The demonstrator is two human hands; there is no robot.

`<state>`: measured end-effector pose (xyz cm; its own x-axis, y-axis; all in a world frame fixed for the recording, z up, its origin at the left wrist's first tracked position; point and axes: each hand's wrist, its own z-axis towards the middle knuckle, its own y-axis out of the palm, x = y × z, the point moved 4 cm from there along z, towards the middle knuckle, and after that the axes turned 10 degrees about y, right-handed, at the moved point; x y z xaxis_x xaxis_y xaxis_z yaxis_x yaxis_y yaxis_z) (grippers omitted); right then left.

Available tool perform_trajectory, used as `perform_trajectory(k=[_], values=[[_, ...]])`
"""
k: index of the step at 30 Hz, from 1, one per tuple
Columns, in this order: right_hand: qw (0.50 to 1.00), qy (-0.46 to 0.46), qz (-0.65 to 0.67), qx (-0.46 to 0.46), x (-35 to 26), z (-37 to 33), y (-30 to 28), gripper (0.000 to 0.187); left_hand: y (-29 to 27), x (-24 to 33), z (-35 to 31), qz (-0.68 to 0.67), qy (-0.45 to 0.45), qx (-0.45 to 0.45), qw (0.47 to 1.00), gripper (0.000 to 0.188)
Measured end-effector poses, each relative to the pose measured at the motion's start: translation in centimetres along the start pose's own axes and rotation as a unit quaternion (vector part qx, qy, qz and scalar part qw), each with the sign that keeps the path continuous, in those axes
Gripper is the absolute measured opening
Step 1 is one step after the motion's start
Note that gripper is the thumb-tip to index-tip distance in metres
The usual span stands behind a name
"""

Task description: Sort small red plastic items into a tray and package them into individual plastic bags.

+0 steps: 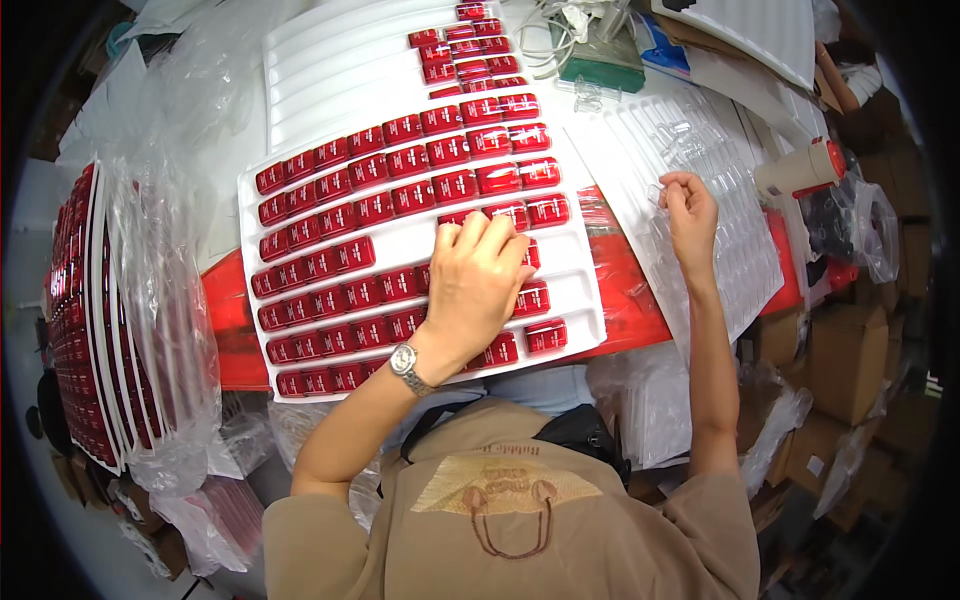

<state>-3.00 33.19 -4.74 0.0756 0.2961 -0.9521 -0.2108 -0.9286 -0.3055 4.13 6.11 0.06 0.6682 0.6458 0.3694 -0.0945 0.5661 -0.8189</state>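
My left hand (pixel 475 285), with a metal watch on its wrist, is curled down over a white ridged tray (pixel 405 245) holding rows of small glossy red containers (pixel 375 208). Its fingertips touch the row that has a gap to their left; whatever is between them is hidden under the hand. To the right, my right hand (pixel 690 220) is raised with fingers pinched together. A small clear plastic piece (pixel 661 192) shows at its fingertips, above a clear moulded tray (pixel 735 250) that carries loose clear pieces (pixel 690 145).
A second white tray (pixel 330 75), partly filled with red containers, lies behind. Wrapped trays of red containers (pixel 75 310) stand upright at left. Red sheeting (pixel 630 290) covers the table's near edge. A beige cylindrical device (pixel 795 170) and cardboard boxes (pixel 845 360) are at right.
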Motion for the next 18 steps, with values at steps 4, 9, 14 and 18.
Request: perform_trajectory(k=[4, 9, 14, 18], values=[[0.984, 0.013, 0.088, -0.155, -6.6, -4.4, 4.9, 0.012, -0.4, -0.9, -0.3, -0.221, -0.043, 0.088, 0.97, 0.028], [0.978, -0.085, -0.041, -0.187, -7.6, -7.1, 10.3, 0.011, -0.6, -0.3, -0.2, -0.208, -0.02, 0.07, 0.975, 0.032], [0.977, -0.14, -0.161, -0.011, -6.4, -4.0, 5.7, 0.023, 1.7, 0.2, 0.9, -0.116, 0.0, 0.04, 0.992, 0.028], [0.844, -0.144, -0.517, 0.009, -3.2, -3.6, 0.5, 0.022, 0.4, 1.6, 1.4, -0.054, -0.012, 0.006, 0.998, 0.032]])
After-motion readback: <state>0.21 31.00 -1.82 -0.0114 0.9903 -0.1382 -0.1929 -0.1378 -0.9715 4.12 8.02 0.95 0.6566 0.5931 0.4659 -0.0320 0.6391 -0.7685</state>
